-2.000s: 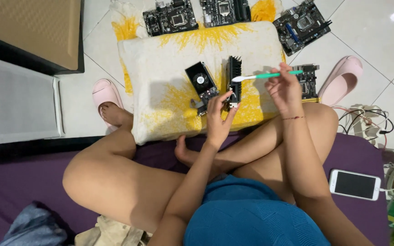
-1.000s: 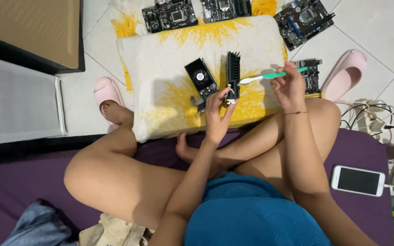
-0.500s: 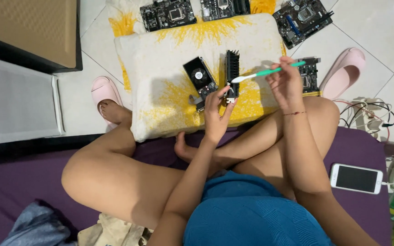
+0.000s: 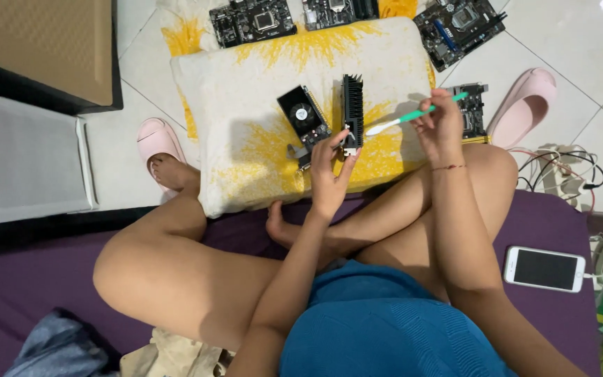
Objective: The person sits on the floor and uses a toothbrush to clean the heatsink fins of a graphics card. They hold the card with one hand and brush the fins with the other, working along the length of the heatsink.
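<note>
My left hand (image 4: 331, 166) holds a black finned heatsink card (image 4: 352, 112) on edge over a white and yellow pillow (image 4: 246, 119). My right hand (image 4: 441, 126) grips a green-handled toothbrush (image 4: 413, 116), whose white head points at the card's right side. A second card with a small black fan (image 4: 303, 120) lies on the pillow just left of the held card.
Three green circuit boards lie at the pillow's far edge (image 4: 252, 19) (image 4: 336, 10) (image 4: 458, 28), and a smaller board (image 4: 474, 112) sits by my right knee. Pink slippers (image 4: 158, 139) (image 4: 525, 105) rest on the tiled floor. A white phone (image 4: 544, 269) lies on the purple mat; cables (image 4: 563, 174) are at right.
The toothbrush has shifted a little up and down beside the card. My left hand keeps the card upright in the same spot.
</note>
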